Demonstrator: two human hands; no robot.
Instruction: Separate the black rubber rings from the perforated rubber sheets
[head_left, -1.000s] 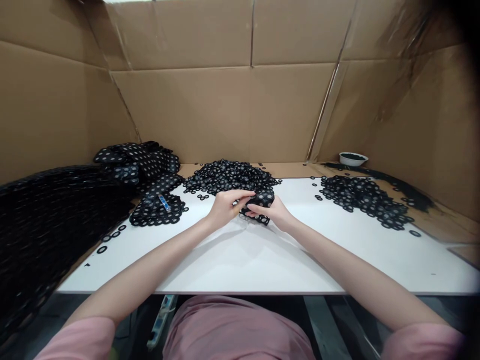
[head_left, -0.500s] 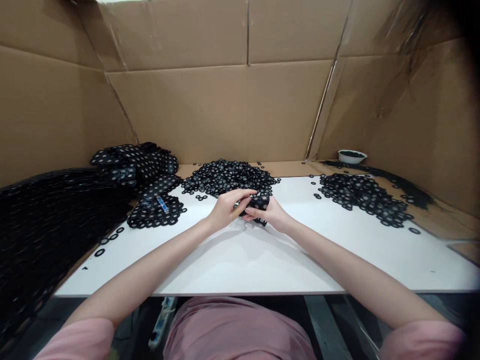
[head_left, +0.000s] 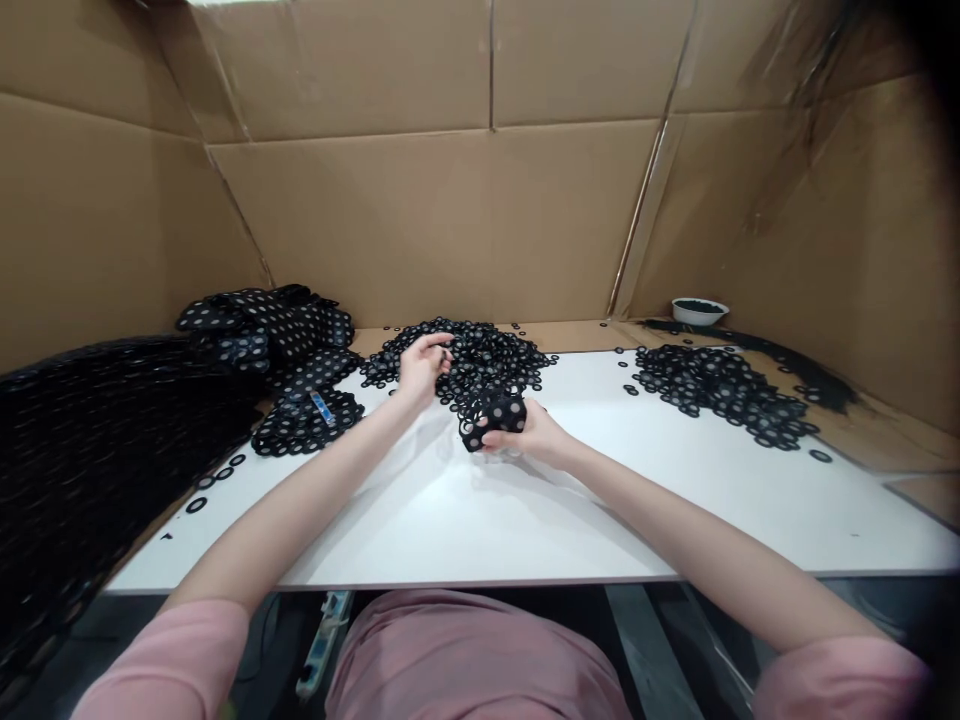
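My right hand (head_left: pixel 544 435) is closed around a bunched black sheet with pale round holes (head_left: pixel 504 415), held just over the white table in front of the middle pile. Its thumb and fingers grip the sheet's right side. To the left and farther forward, my left hand (head_left: pixel 421 370) hangs at the near left edge of the pile of black rings (head_left: pixel 495 350). Its fingers are bent, the index finger straighter than the rest. A small dark bit shows between the fingertips, hard to tell from the rings behind. The two hands are apart.
Holed black sheets (head_left: pixel 277 325) lie heaped at the back left, with a blue-and-white strip (head_left: pixel 322 408) on the lower part. A large dark mass (head_left: pixel 112 470) fills the left. Another ring pile (head_left: pixel 720 390) and a white bowl (head_left: pixel 699 312) stand right. Cardboard walls (head_left: pixel 375 220) enclose the table.
My left hand has left the holed sheet and moved forward and left to the ring pile. My right hand has shifted slightly left, still gripping the sheet.
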